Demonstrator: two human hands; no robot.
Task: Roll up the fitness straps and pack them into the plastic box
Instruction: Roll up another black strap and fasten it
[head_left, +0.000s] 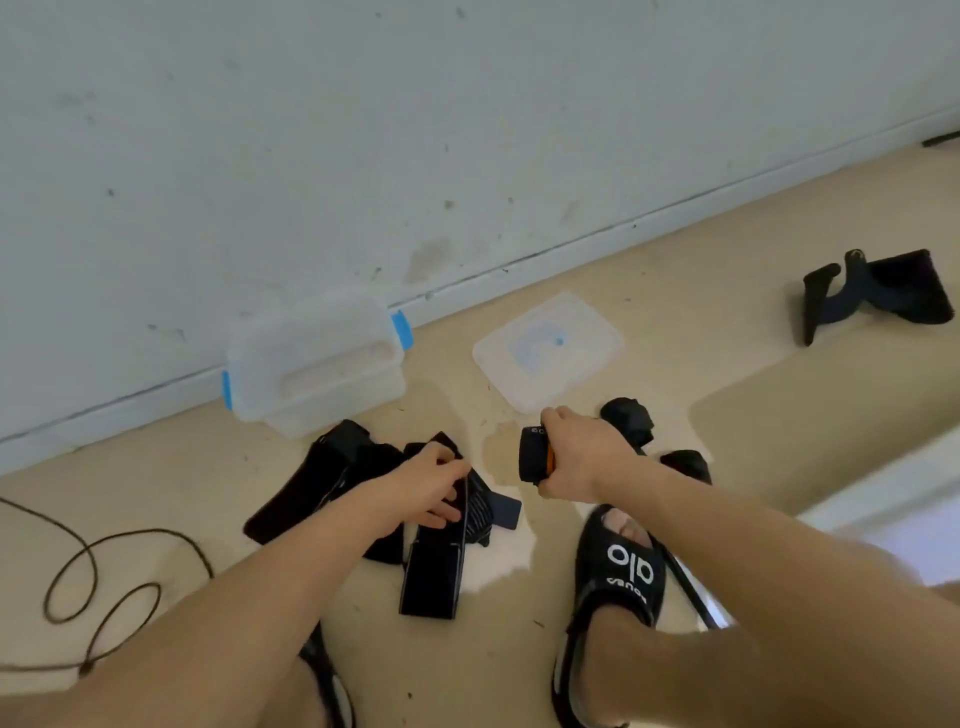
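Observation:
A clear plastic box with blue clips stands open on the floor against the wall. Its clear lid lies flat to the right. My right hand grips a rolled black strap with an orange edge, held above the floor. My left hand reaches down onto a pile of loose black straps and its fingers curl round one of them. Two more black bundles lie just behind my right hand.
Another black strap piece lies far right on the floor. A dark cable loops at the left. My foot in a black slide sandal stands at the lower middle. The wall runs close behind the box.

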